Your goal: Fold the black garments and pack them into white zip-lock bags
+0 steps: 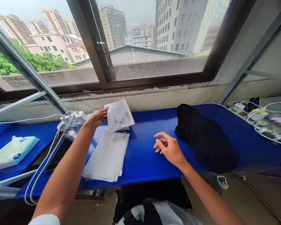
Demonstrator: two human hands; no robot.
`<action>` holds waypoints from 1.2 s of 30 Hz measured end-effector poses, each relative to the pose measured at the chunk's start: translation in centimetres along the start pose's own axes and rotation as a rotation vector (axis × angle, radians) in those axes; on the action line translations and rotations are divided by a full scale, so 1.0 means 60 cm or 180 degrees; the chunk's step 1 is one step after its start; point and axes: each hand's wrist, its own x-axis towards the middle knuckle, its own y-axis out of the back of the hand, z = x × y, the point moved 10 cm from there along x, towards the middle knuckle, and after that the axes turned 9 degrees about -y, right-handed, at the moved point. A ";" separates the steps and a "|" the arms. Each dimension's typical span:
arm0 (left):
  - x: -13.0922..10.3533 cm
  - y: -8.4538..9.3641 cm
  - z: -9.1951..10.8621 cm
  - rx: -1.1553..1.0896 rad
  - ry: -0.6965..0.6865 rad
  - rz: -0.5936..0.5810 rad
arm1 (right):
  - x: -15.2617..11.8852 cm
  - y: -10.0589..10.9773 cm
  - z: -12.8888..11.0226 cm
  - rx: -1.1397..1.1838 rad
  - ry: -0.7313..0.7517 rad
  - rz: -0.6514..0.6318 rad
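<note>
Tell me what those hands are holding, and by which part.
The left hand holds a pale printed packet by its left edge; the right hand holds nothing.

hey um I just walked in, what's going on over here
Someone seated at a blue table by a window has a small whitish printed packet in their left hand, at the far end of a stack of whitish bags. Their right hand is loosely curled, holding nothing, between the stack and a black cloth item lying on the table.
</note>
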 end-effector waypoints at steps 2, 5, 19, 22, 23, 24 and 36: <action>0.028 -0.001 -0.027 0.0322 0.0077 0.0200 | -0.003 -0.003 0.002 -0.0163 0.0040 -0.0001; 0.051 0.003 -0.048 0.0860 -0.0006 0.0457 | -0.005 -0.010 0.001 -0.0430 0.0128 -0.0009; 0.022 -0.098 -0.048 0.3474 -0.0872 -0.0787 | -0.019 -0.020 -0.011 -0.1079 0.0498 0.0071; 0.001 -0.112 -0.062 0.3808 -0.0968 -0.0781 | -0.020 -0.022 -0.015 -0.1203 0.0544 0.0064; -0.004 -0.115 -0.065 0.3873 -0.1009 -0.0779 | -0.021 -0.024 -0.018 -0.1282 0.0584 0.0061; -0.006 -0.117 -0.067 0.3921 -0.1046 -0.0780 | -0.022 -0.026 -0.021 -0.1366 0.0631 0.0056; 0.016 -0.129 -0.028 0.4019 -0.1146 -0.1039 | 0.000 0.011 -0.080 -0.1941 0.0774 0.0126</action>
